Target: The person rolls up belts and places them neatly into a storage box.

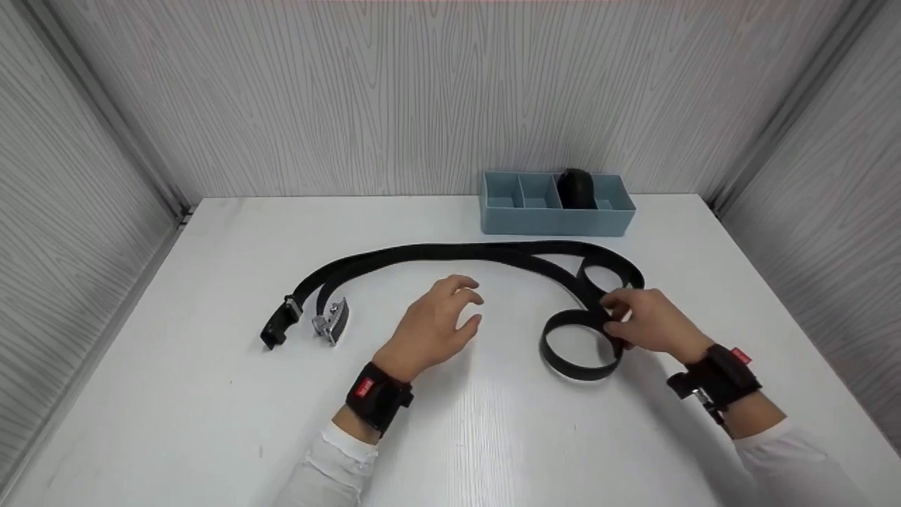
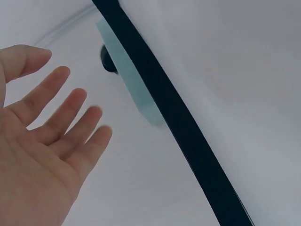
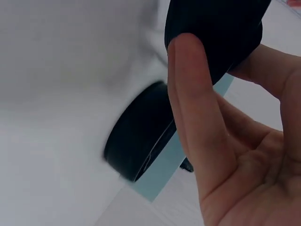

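Observation:
Two black belts point(image 1: 450, 251) lie in a long arc across the white table, running close together at the middle. At the left end sit a black buckle point(image 1: 280, 322) and a silver buckle point(image 1: 332, 322). Toward the right the belts part and curl into a front loop point(image 1: 580, 377) and a back loop point(image 1: 637, 271). My right hand point(image 1: 651, 320) pinches belt strap point(image 3: 216, 33) between thumb and fingers, beside the front loop. My left hand point(image 1: 433, 327) hovers inside the arc with its fingers loosely bent and apart, holding nothing; the left wrist view shows its bare palm.
A blue divided organizer box point(image 1: 556, 222) stands at the back right of the table, beyond the belts. A rounded black object point(image 1: 577, 190) stands upright in one compartment. Grey wood-grain panels point(image 1: 338, 98) enclose the table at the back and both sides.

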The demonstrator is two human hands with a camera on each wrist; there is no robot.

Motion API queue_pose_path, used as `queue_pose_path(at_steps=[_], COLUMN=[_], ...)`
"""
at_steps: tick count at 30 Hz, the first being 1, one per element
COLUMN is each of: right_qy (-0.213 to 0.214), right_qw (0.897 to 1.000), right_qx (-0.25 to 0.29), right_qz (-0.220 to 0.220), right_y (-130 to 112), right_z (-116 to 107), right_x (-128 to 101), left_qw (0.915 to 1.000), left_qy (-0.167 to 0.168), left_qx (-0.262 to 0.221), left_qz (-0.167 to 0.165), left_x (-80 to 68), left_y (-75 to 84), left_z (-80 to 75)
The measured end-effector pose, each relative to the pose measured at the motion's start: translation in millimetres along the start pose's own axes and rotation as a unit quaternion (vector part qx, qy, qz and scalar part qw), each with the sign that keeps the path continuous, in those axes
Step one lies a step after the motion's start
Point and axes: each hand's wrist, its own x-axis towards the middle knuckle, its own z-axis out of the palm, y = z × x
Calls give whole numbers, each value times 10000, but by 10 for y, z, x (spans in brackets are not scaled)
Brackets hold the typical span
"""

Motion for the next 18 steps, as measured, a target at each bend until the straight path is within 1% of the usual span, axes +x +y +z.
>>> queue_pose_path(at_steps=[3, 5, 9, 12, 14, 16, 18], right_qy=[75, 51, -49, -65, -41, -20, -13], right_qw=[9997, 9995, 9995, 9995, 9992, 9985, 9974], right_qx=[232, 318, 306, 308, 344, 423, 521], right_qz=[-25, -41, -38, -93, -189, -336, -492], right_y=[-133, -217, -372, -471, -528, -590, -651], right_z=[196, 299, 387, 375, 353, 328, 321], right_x=[137, 213, 322, 367, 385, 396, 409], left_qw=[9991, 9977, 9938, 9889, 9852, 9834, 9837], left_qy=[-406, -660, -984, -1180, -1314, -1362, -1303], left_qx=[-94, -105, 158, 465, 562, 526, 403], left_qz=[-55, -143, -486, -771, -949, -1075, -1170], left_x=[131, 217, 343, 351, 333, 312, 292], left_y=[150, 220, 288, 297, 290, 273, 243], left_z=[113, 189, 330, 410, 436, 431, 394])
